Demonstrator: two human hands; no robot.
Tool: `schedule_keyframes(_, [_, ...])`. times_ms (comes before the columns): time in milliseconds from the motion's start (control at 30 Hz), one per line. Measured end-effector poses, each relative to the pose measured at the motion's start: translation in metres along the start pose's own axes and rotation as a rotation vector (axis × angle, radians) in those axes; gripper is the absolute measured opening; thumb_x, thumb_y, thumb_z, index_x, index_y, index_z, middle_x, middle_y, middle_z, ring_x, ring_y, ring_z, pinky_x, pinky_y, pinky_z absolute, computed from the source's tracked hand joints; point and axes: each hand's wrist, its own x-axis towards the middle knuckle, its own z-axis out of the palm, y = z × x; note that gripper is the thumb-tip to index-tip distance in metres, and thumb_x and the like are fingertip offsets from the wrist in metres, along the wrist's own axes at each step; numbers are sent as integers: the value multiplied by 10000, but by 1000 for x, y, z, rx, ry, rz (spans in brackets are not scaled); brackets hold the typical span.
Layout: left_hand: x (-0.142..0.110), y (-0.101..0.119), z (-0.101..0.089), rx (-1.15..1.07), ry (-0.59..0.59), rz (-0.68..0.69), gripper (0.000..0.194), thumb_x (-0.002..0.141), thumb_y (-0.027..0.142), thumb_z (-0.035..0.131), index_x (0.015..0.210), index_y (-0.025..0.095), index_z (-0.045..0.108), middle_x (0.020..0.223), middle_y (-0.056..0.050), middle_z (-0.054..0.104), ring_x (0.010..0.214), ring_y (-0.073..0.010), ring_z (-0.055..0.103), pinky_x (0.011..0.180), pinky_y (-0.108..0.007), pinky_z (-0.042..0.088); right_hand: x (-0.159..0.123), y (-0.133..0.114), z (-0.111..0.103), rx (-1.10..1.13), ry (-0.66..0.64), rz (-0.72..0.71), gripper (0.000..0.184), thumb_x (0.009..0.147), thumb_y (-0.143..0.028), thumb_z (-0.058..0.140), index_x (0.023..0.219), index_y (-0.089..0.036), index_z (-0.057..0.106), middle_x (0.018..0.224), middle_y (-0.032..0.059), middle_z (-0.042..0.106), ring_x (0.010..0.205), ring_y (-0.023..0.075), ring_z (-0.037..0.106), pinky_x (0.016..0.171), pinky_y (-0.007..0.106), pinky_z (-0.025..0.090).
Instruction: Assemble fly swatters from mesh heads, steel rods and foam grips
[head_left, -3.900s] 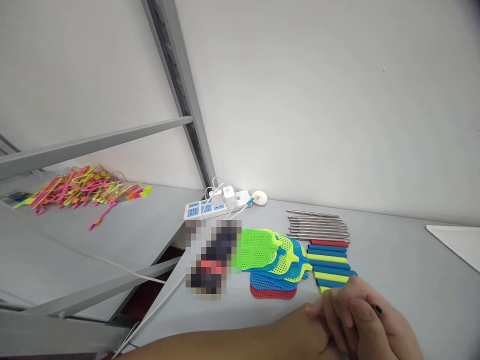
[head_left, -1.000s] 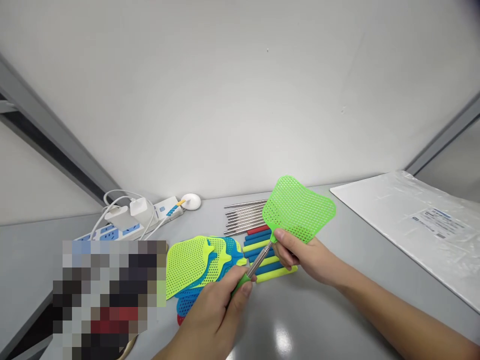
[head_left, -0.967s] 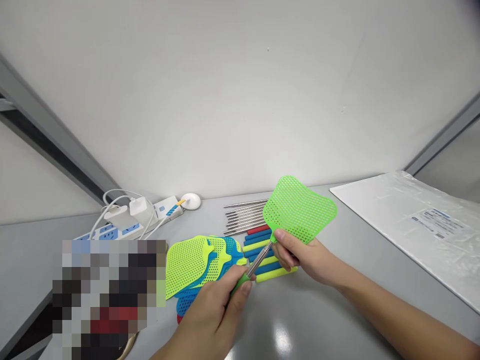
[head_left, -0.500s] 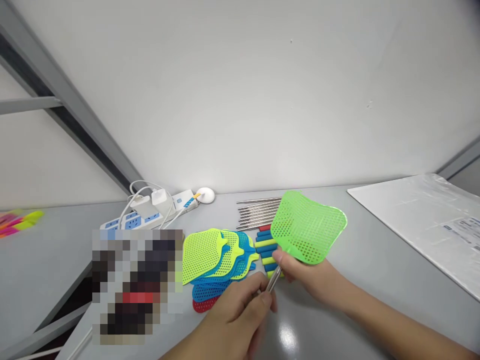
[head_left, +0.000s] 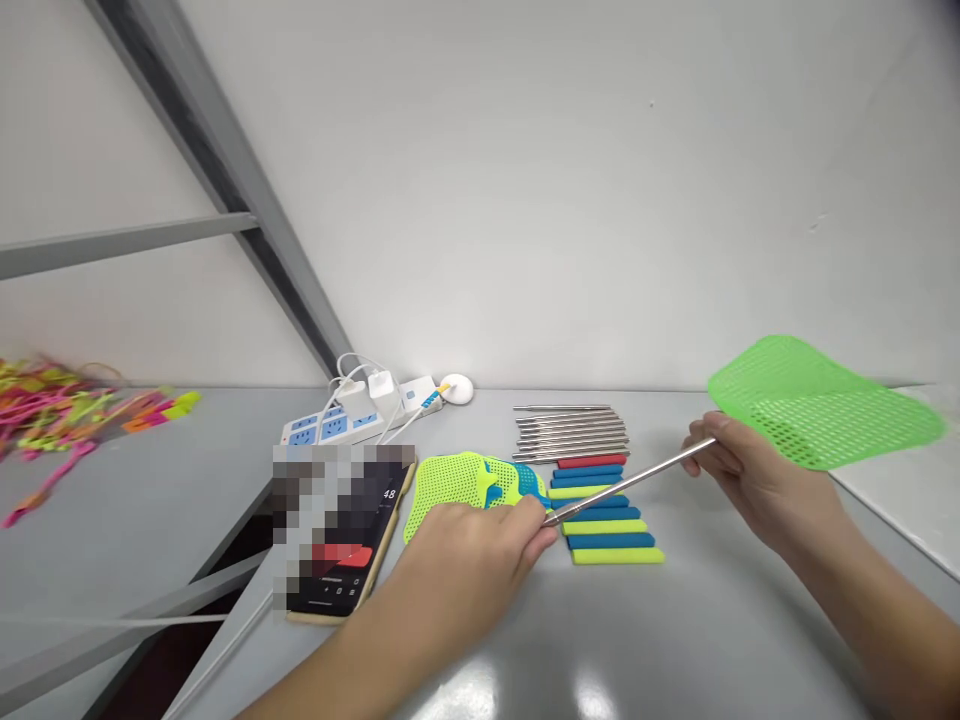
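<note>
A fly swatter with a green mesh head [head_left: 817, 410] and a slim metal rod [head_left: 637, 480] is held up over the table, slanting to the right. My right hand [head_left: 750, 465] is closed round the rod just below the head. At the rod's other end, my left hand [head_left: 480, 535] pinches the tip between thumb and fingers. Under and beside my left hand lie loose yellow and blue mesh swatter heads [head_left: 450, 480], partly covered by it. Blue, yellow and red handle tubes [head_left: 615, 555] lie in a row beneath the rod.
Several loose metal rods [head_left: 570, 425] lie behind the tubes. A phone [head_left: 367, 570], partly blurred out, and a power strip [head_left: 322, 430] with chargers are on the left. Colourful tangled pieces [head_left: 67, 410] lie on the far-left table. White packaging [head_left: 930, 510] lies at the right.
My hands have moved apart and the rod now shows much longer between them. The green head has moved right with my right hand. The view has turned left.
</note>
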Motion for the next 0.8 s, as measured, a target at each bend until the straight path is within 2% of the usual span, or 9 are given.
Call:
schedule_keyframes(133, [0, 0, 4, 94, 197, 84, 360, 1055, 323, 292, 789, 217, 511, 611, 42, 595, 464, -151, 521, 468, -313, 212, -8, -4, 11, 220, -33, 99, 502, 870, -476, 642, 532, -234, 360, 573, -55, 218, 525, 130, 294, 555, 305, 407])
schedule_keyframes(200, [0, 2, 7, 132, 268, 112, 326, 1050, 306, 323, 827, 215, 544, 633, 41, 608, 485, -158, 551, 470, -314, 263, -19, 2, 23, 191, -78, 75, 484, 871, -495, 636, 538, -228, 406, 561, -50, 261, 528, 131, 330, 551, 302, 380])
schedule_keyframes(267, [-1, 4, 9, 159, 322, 144, 285, 1045, 312, 346, 905, 212, 573, 641, 40, 604, 503, -168, 569, 472, -317, 304, -32, 12, 37, 99, -188, 66, 479, 880, -521, 617, 547, -218, 453, 560, -34, 336, 567, 143, 411, 561, 300, 349])
schedule_keyframes(400, [-2, 11, 16, 188, 359, 163, 285, 1045, 303, 324, 964, 202, 578, 654, 29, 593, 520, -177, 586, 465, -325, 340, -56, 24, 59, 49, -386, 84, 517, 940, -533, 519, 550, -207, 425, 562, -28, 365, 588, 137, 413, 590, 297, 322])
schedule_keyframes(567, [0, 11, 19, 233, 328, 178, 319, 1049, 350, 312, 977, 206, 587, 646, 23, 580, 512, -171, 568, 461, -319, 303, -64, 19, 68, 4, -467, 68, 546, 961, -540, 468, 547, -203, 351, 558, -27, 350, 568, 122, 332, 562, 294, 264])
schedule_keyframes(667, [3, -2, 10, 330, 297, 188, 347, 1045, 373, 319, 869, 230, 582, 610, 26, 544, 491, -172, 523, 481, -321, 277, -49, 16, 58, 48, -387, 102, 540, 902, -515, 590, 524, -203, 363, 537, -31, 347, 538, 111, 299, 520, 294, 234])
schedule_keyframes(733, [5, -19, -1, 386, 290, 160, 349, 1041, 361, 328, 829, 230, 573, 633, 14, 557, 533, -183, 534, 513, -320, 285, -29, 14, 41, 126, -215, 115, 524, 859, -472, 660, 509, -209, 373, 513, -42, 326, 523, 111, 327, 515, 289, 273])
schedule_keyframes(800, [6, -39, -14, 419, 308, 98, 311, 1031, 312, 365, 824, 214, 576, 661, -7, 572, 593, -202, 551, 557, -325, 301, -5, 10, 14, 186, -23, 70, 519, 890, -435, 611, 513, -221, 327, 500, -60, 252, 514, 111, 323, 544, 281, 335])
